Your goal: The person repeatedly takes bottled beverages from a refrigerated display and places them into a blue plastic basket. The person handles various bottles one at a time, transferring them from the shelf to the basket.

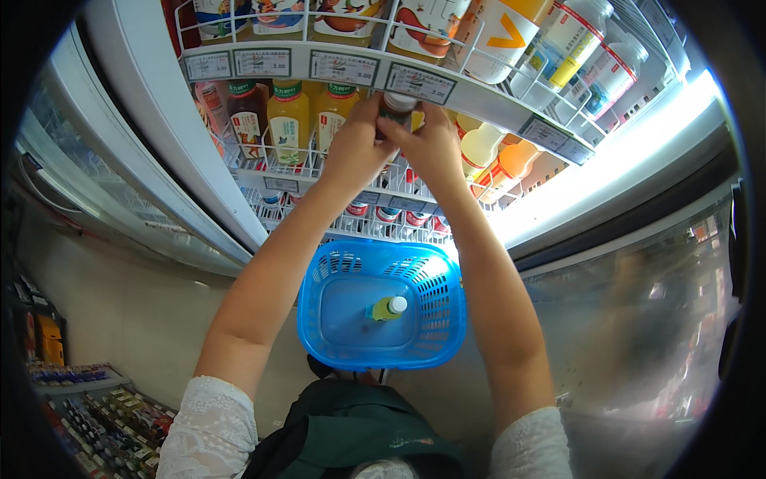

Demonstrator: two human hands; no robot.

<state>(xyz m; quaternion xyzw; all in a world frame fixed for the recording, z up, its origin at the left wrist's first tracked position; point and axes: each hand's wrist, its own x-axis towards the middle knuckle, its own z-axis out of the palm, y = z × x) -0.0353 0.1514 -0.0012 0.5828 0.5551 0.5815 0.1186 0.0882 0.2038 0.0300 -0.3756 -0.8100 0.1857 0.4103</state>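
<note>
Both hands reach into a refrigerated display case around a dark drink bottle with a pale cap. My left hand holds its left side, and my right hand has its fingers on the right side. The bottle's lower part is hidden by the fingers. Left of it on the same wire shelf stand yellow bottles and a dark brown one, with green caps. Below my arms a blue plastic basket contains one small yellow-green bottle with a white cap.
Above my hands runs a shelf edge with price tags, with large bottles behind its wire rail. Orange bottles lean at the right. A lower rack holds several more bottles. Glass doors flank the case, and product shelves stand at the lower left.
</note>
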